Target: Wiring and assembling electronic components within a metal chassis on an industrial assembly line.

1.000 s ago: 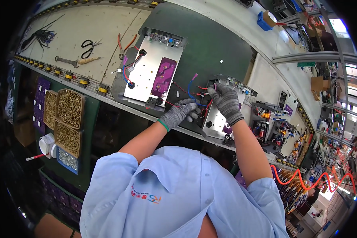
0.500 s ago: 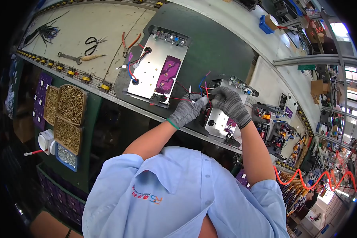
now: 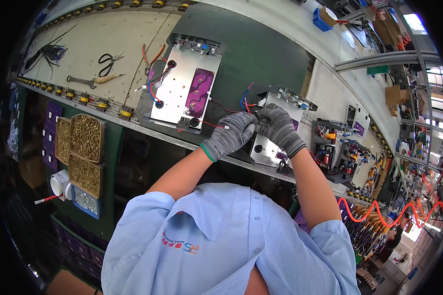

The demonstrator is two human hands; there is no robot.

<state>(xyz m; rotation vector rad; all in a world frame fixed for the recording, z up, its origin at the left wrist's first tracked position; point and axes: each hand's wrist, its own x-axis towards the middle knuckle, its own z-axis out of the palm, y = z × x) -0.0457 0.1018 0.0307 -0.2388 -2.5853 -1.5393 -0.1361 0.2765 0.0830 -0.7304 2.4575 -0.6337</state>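
Both my hands wear grey knit gloves. My left hand (image 3: 234,132) and my right hand (image 3: 278,127) meet with fingertips pinched together, closed on thin wires. What exactly lies between the fingertips is hidden. A red wire (image 3: 209,123) with a small white connector runs from the left metal chassis (image 3: 179,96) to my left hand. Blue and red leads (image 3: 246,101) stick up just beyond the fingertips. The right metal chassis (image 3: 264,153) lies under my right hand, which covers its middle. Each chassis carries a purple circuit board; the left one's purple board (image 3: 199,91) shows fully.
Pliers (image 3: 151,56), black-handled scissors (image 3: 109,63), a wrench (image 3: 81,81) and a cable bundle (image 3: 48,53) lie at the far left. Trays of brass screws (image 3: 86,137) and a blue tray (image 3: 85,200) sit left of me. More assemblies (image 3: 334,147) stand on the right.
My hands have drawn together, fingertips now meeting. The white connector that stood up between them no longer shows there. The whole view has shifted slightly.
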